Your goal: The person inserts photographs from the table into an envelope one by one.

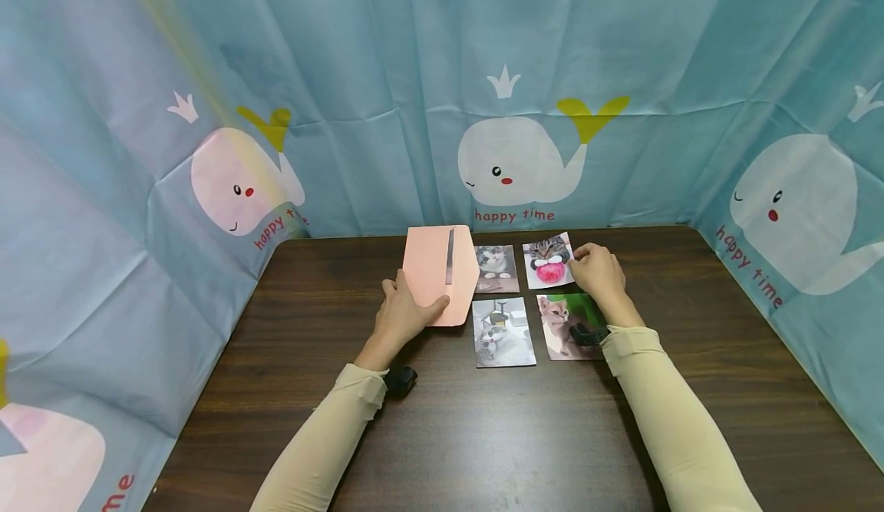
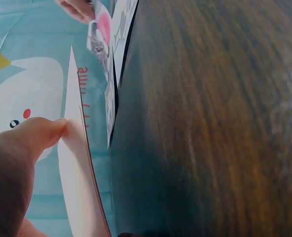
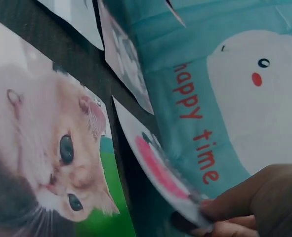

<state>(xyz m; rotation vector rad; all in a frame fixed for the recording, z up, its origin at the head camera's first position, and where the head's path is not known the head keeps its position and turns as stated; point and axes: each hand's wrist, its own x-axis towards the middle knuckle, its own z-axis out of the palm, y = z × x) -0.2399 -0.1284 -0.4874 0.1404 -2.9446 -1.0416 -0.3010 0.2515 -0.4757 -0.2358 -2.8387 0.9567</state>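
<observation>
My left hand (image 1: 406,311) grips a pink envelope (image 1: 428,266) by its lower left side, thumb over the front. In the left wrist view the envelope (image 2: 79,168) stands edge-on, lifted off the table. With its thumb and fingertips my right hand (image 1: 599,272) pinches the right edge of a photo card (image 1: 550,262) of a tabby cat with a pink ball. That card (image 3: 158,165) is tilted, its gripped edge raised in the right wrist view. Just below lies a card of an orange kitten on green (image 1: 562,324), partly covered by the right wrist.
Two more cat cards lie beside the envelope: a grey-and-white cat (image 1: 496,270), partly hidden behind the envelope, and a white cat (image 1: 504,333) nearer me. All rest on a dark wooden table (image 1: 497,427). A blue whale-print curtain (image 1: 387,74) hangs behind and at both sides.
</observation>
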